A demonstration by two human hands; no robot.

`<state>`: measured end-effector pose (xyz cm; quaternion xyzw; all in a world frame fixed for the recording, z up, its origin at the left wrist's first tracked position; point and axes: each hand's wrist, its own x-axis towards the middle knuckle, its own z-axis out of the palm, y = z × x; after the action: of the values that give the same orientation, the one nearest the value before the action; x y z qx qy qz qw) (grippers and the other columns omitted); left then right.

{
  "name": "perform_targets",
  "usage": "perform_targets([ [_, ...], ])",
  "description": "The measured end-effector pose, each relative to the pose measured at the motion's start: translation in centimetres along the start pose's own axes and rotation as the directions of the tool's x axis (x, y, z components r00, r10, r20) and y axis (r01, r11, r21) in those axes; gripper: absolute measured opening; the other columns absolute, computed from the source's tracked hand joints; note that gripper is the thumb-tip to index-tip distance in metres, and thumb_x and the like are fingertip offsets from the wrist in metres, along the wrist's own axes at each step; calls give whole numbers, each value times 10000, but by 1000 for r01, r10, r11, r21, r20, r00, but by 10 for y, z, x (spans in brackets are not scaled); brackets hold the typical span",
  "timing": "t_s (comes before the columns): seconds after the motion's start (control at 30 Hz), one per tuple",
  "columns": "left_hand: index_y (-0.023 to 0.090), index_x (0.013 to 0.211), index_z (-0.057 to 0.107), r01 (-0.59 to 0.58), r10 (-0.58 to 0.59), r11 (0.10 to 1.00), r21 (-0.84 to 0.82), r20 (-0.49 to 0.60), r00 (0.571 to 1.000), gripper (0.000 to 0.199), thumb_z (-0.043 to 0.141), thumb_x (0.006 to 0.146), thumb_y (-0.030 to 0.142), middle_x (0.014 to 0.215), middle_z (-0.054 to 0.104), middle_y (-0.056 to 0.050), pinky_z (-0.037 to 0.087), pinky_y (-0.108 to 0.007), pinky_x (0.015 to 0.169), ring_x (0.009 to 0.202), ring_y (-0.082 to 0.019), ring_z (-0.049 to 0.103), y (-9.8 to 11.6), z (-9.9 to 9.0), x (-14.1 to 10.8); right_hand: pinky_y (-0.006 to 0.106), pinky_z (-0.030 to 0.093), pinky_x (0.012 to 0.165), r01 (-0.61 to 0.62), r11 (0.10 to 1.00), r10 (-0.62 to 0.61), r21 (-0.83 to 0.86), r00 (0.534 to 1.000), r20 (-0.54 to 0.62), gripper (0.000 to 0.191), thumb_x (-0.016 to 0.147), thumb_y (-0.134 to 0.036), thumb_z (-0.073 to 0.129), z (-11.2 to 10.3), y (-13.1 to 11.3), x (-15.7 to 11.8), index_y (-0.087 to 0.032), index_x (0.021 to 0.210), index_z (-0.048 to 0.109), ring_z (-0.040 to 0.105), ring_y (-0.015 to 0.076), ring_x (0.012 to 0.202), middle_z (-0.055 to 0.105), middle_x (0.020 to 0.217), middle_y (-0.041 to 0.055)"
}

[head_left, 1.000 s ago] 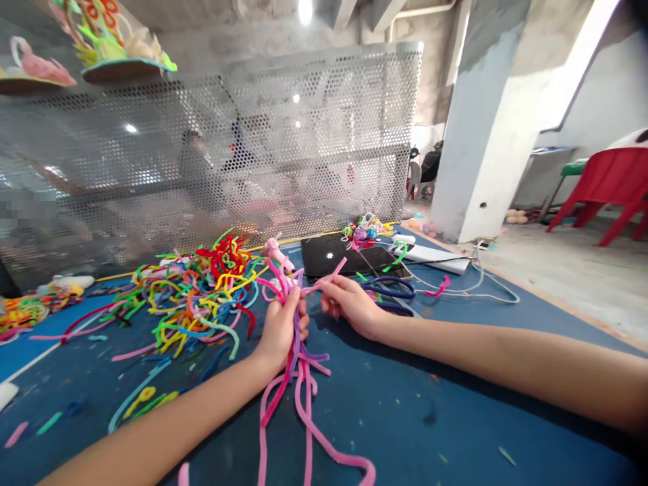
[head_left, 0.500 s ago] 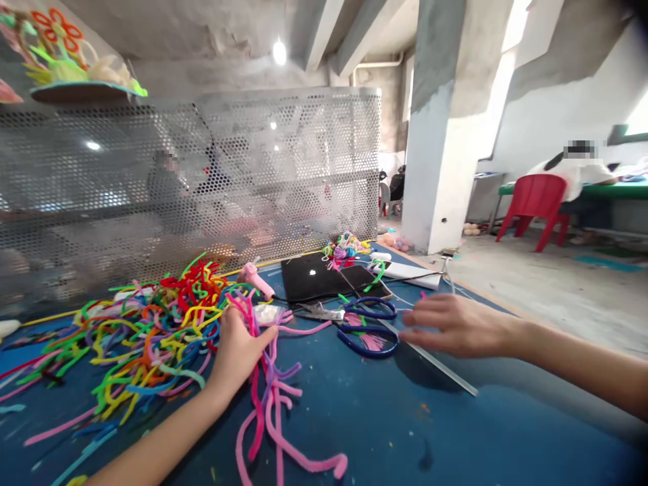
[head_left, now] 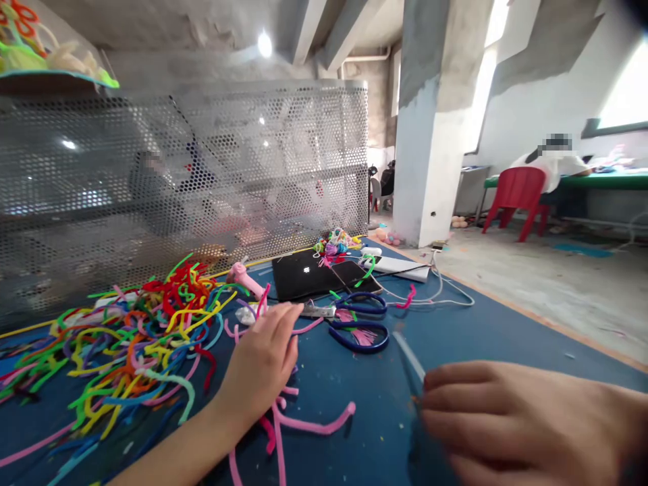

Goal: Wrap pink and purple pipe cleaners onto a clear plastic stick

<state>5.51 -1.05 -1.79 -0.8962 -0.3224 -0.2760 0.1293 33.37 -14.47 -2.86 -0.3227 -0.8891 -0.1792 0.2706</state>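
My left hand (head_left: 266, 361) is closed over a bunch of pink and purple pipe cleaners (head_left: 324, 426), whose ends stick out above and below it. The fingers point right and lie together, hiding the middle of the bunch. At the lower right my right hand (head_left: 521, 418), blurred, has its fingertips closed on a translucent glue stick (head_left: 409, 354); the palm hides its near end. Between the hands and farther back lie blue-handled scissors (head_left: 358, 327), open, over short pink strands. A tangled heap of coloured pipe cleaners (head_left: 136, 344) covers the table's left side.
Behind the scissors are a black laptop (head_left: 298, 277), a phone (head_left: 357, 275), a pink glue gun (head_left: 247, 278) and a white power strip (head_left: 397, 266) with cables. A perforated metal screen (head_left: 202, 162) stands along the far edge. A person sits on a red chair (head_left: 516, 192) at another table.
My right hand has come nearer and down, closing on the glue stick. My left hand has shifted right and turned over the pipe cleaners, whose ends moved with it. The view swung slightly right.
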Motion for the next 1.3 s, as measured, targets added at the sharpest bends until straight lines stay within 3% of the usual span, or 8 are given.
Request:
perform_targets([
  [0.2,162,1080,590,85,-90,996,29,383,919,276,441,870,260,1006,638,-130,454,-399,826,968,-289,595,3,16,37,236,359,522,79,994,-82,73,995,49,328,926,-407,391,27,7,57,-182,1037,603,519,122,581,576,644,43],
  [0.3,175,1019,583,133,-101,990,-44,429,898,221,425,866,199,952,651,-113,451,-332,760,910,-253,620,-6,24,48,244,297,476,147,985,-156,93,983,101,290,942,-324,368,44,26,90,-165,1053,584,481,116,503,578,596,21],
  [0.5,163,770,629,92,-5,976,-195,406,914,222,421,835,204,764,661,-120,407,-308,609,678,-244,618,-24,34,51,235,327,527,-300,934,281,193,952,122,255,953,-313,330,91,63,138,-152,1035,510,566,144,603,642,743,50],
  [0.73,202,536,522,276,-91,908,-316,494,865,151,520,686,184,523,550,-31,210,-276,443,442,-162,476,-33,29,58,224,380,579,-277,904,260,326,961,96,144,937,-261,355,116,76,145,-192,951,480,551,125,682,610,875,44],
  [0.93,194,606,523,326,-58,877,-352,596,801,95,495,693,172,646,597,-47,283,-272,497,574,-189,536,-44,34,59,230,441,638,-290,884,247,367,956,160,184,915,-184,375,122,80,145,-206,1066,477,574,128,741,588,933,42],
  [1.03,193,636,508,516,-59,658,-549,645,762,86,489,719,190,601,534,-9,299,-243,478,539,-148,483,-51,40,58,242,474,677,-248,866,218,435,969,119,207,905,-163,394,125,83,145,-206,1081,494,575,131,772,576,947,52],
  [1.2,195,753,490,671,-222,-66,-738,667,712,56,487,776,246,552,452,52,309,-181,424,438,-74,392,-44,51,50,278,505,757,-226,852,244,473,969,23,229,906,-163,407,124,84,141,-232,1084,533,578,142,857,537,1053,73],
  [1.3,193,789,516,611,-314,-171,-773,631,710,61,531,776,250,561,453,61,325,-164,433,444,-57,405,-38,54,48,273,509,765,-216,829,254,515,967,-3,219,904,-153,409,123,84,140,-226,1052,553,577,139,871,536,1041,71],
])
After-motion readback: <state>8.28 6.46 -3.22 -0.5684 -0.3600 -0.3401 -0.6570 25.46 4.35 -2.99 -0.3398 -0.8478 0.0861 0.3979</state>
